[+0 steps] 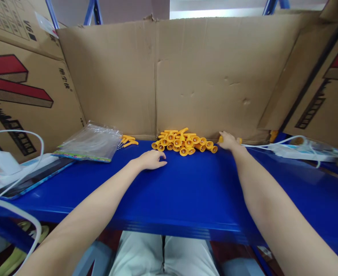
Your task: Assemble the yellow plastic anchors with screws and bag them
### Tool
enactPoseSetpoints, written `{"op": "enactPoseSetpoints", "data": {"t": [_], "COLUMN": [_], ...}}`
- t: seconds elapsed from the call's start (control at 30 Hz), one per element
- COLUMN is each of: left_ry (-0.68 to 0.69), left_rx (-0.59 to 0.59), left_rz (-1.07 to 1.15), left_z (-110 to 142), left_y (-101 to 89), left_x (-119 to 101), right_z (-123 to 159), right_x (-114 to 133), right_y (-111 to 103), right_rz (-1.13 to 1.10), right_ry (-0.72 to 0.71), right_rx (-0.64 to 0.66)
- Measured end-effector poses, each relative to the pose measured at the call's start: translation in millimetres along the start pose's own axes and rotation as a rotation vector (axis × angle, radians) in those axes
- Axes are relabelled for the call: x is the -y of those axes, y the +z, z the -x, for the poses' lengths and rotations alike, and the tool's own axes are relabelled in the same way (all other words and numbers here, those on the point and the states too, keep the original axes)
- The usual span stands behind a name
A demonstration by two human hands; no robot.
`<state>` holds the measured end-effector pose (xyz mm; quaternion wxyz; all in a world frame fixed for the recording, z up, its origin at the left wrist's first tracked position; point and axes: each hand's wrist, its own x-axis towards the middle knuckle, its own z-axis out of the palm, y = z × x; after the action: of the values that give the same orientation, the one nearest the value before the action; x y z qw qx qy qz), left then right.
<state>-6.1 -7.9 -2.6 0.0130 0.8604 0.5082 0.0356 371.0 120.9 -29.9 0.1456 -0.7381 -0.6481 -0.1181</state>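
A pile of yellow horn-shaped pieces [183, 142] lies on the blue shelf top [191, 191], many with their flared ends facing me and something small and shiny inside. My left hand [152, 160] rests just left of the pile's front, thumb and forefinger apart, with nothing visible in it. Right of the pile, my right hand [228, 140] has its fingers bent over a yellow piece [221, 139]. More yellow shows on the wrist side of that hand; whether it is the same piece is hidden. Several small yellow T-shaped pieces [129, 140] with chains lie farther left.
A stack of clear plastic bags [90, 142] lies at the left, beside a phone [36, 176] and a white charger [4, 163] with a cable. Cardboard [203, 76] walls the back and sides. A white power strip [309, 152] with cables lies at the right.
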Motion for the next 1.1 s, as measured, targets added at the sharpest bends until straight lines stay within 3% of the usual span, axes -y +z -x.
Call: {"op": "enactPoseSetpoints", "data": {"t": [0.1,0.2,0.5,0.8,0.97,1.1], "left_ry": [0.014,0.015,0.031,0.043,0.043,0.04], "left_rx": [-0.001,-0.004,0.002,-0.012,-0.002,0.0], "left_rz": [-0.004,-0.006,0.007,0.022,0.015,0.012], "left_z": [0,0,0,0,0,1], "left_y": [0.2,0.8,0.3,1.2,0.1,-0.2], "left_x": [-1,-1,-1,2,2,1], "right_z": [3,6,21,25,28,31], "right_x": [13,19,25,26,17,-3], "right_y": [1,-6,-18,-17,-15,-5], "right_rz": [0.064,0.089,0.134,-0.009,-0.145,-0.204], "right_ry": [0.005,0.024,0.047,0.097,0.25,0.309], "right_rx": [0.111,0.137,-0.015,0.043,-0.084,-0.047]}}
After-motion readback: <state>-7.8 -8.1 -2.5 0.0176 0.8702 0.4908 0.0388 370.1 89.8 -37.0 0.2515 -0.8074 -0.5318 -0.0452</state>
